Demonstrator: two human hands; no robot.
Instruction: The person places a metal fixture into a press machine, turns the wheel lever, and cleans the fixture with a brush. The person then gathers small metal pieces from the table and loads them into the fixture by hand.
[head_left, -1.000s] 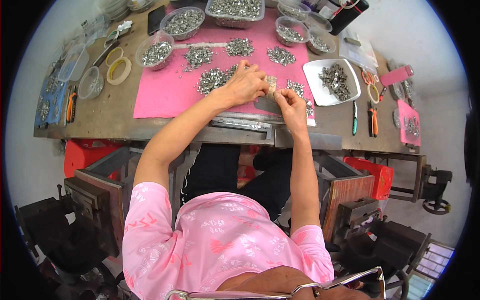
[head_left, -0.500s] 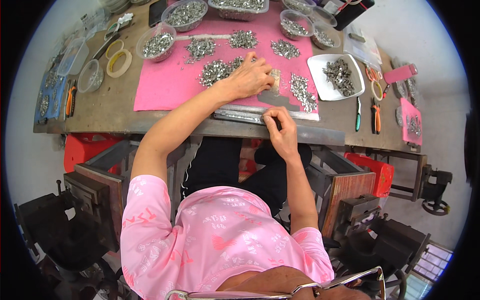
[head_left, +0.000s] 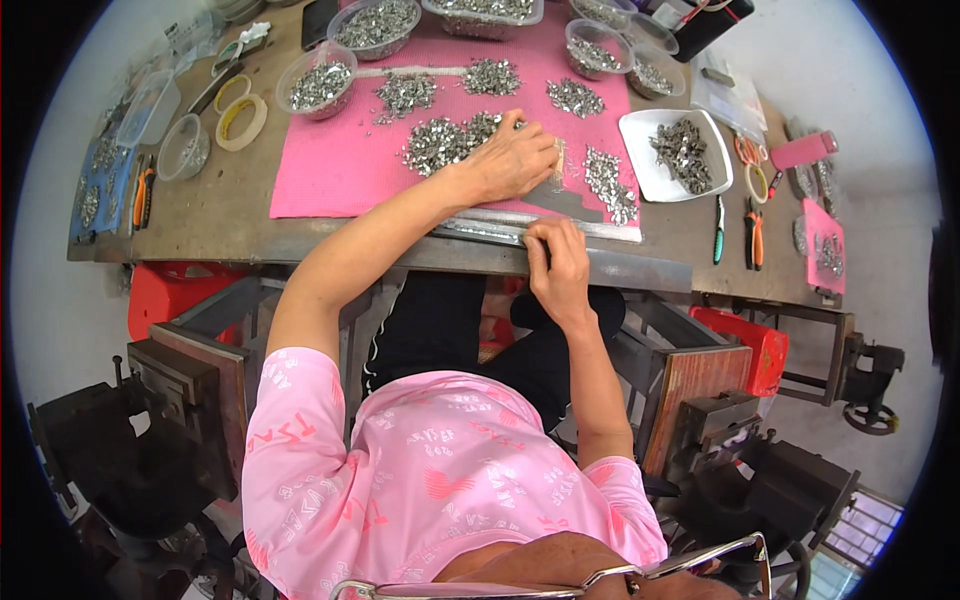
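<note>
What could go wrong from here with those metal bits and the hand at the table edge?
The pile of small metal parts lies close to the table's front edge; a sweep of the left hand might push some off. The right hand grips the metal edge strip, which may be sharp.

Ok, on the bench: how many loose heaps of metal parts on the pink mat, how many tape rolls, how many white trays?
Loose heaps of metal parts on the pink mat: 5
Tape rolls: 2
White tray: 1
Total: 8
</note>
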